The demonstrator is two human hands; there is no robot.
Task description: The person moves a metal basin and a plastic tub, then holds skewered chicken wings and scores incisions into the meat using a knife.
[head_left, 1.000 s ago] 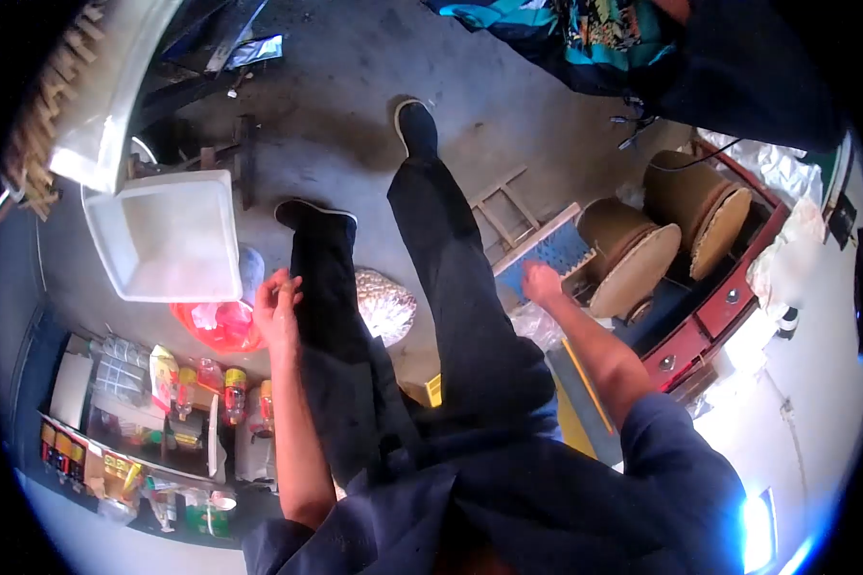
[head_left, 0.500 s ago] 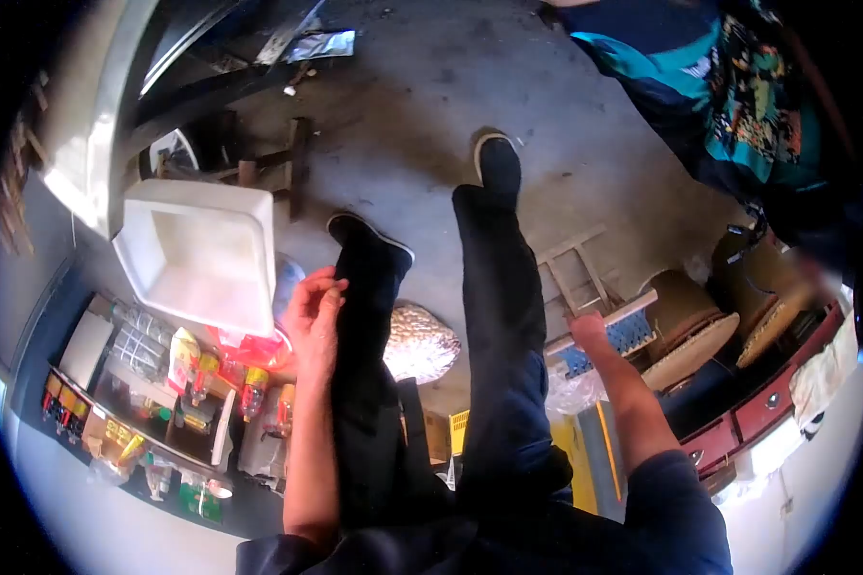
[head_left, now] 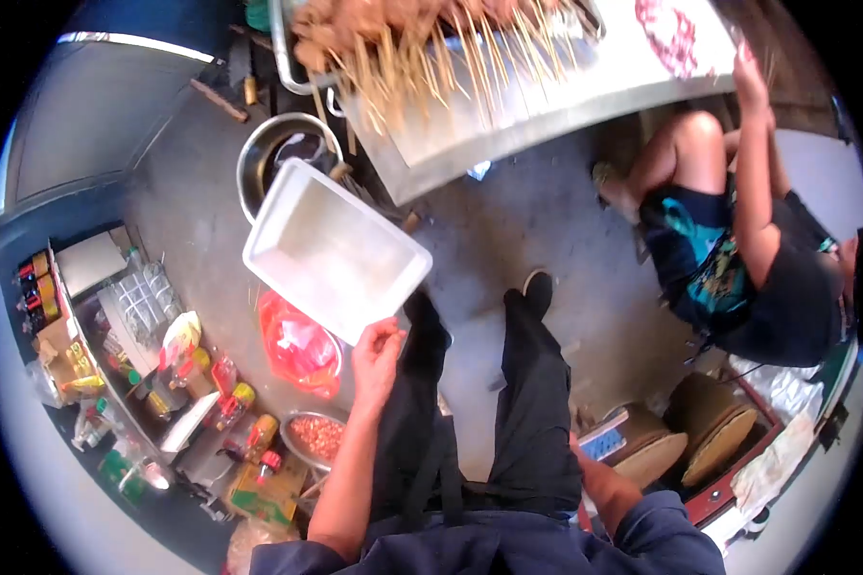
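My left hand [head_left: 378,362] is in front of my knee, just below the lower edge of a white plastic tub [head_left: 340,244]. Its fingers are curled in towards the thumb, and I see nothing between them. The tub is tilted, showing its bare inside. My right forearm [head_left: 612,491] reaches down beside my thigh, towards a small stool with a blue woven seat [head_left: 604,443]. The thigh hides the fingers of that hand, so whether they grip the stool does not show.
A metal table [head_left: 547,125] bears skewered meat [head_left: 384,29] in a tray. At right sits another person [head_left: 777,278], one hand by the table's edge. A steel pot [head_left: 249,163], red plastic bag [head_left: 297,345], bowl of reddish pieces [head_left: 316,436] and several bottles are at left; round cardboard-like drums [head_left: 714,422] at right.
My view has swung up and to the right side's person, bringing the table and skewers into sight. The right hand, earlier on the stool's edge, is now hidden. The left hand appears nearer the tub.
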